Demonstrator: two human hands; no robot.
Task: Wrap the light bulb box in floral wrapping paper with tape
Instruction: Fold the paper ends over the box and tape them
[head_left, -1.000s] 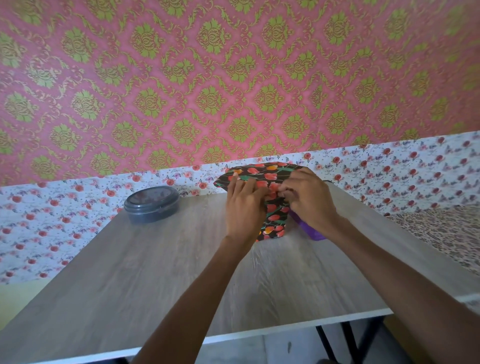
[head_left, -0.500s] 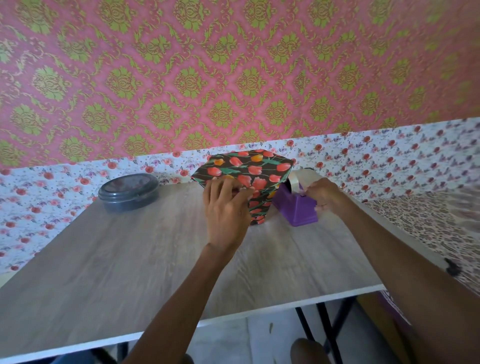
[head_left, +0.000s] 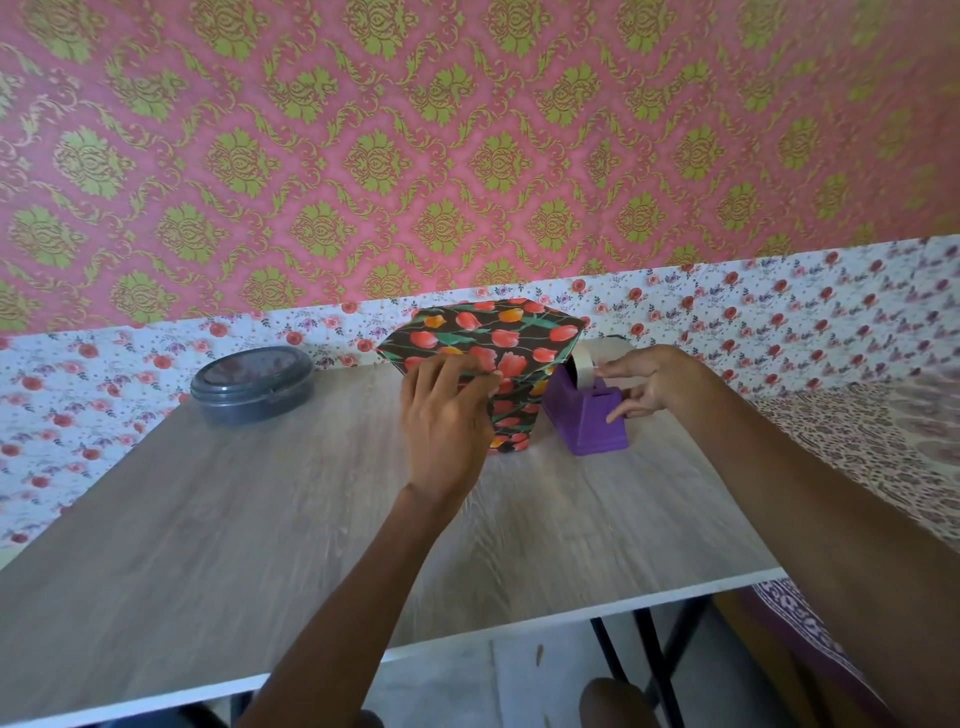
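The light bulb box (head_left: 511, 400) stands upright on the far middle of the desk, fully covered in dark floral wrapping paper (head_left: 488, 332) printed with red and orange tulips and green leaves. The paper flares wider at the top than at the base, and its upper edges stand up in a rough hexagon.

The left hand (head_left: 447, 421) lies against the near face of the box. Its fingers (head_left: 441, 371) are laid flat on the paper just under the top edge, pressing it to the box rather than gripping it.

Just right of the box, touching or nearly touching it, sits a purple plastic tape dispenser (head_left: 587, 421) holding a roll of pale tape (head_left: 584, 364). The right hand (head_left: 654, 382) reaches to it with fingers stretched out and spread: the upper fingertips meet the tape at the roll and the lower ones touch the dispenser's side. I cannot tell whether any tape is pinched.

The desk (head_left: 260, 519) has a pale grey wood-grain top with a white edge and black legs (head_left: 655, 665). Well to the left of the box sits a round dark grey lidded container (head_left: 252, 384). Behind runs a white band of small-flower paper (head_left: 779, 306) under pink wallpaper with green damask motifs (head_left: 467, 156). A patterned cloth (head_left: 872, 441) lies to the right.
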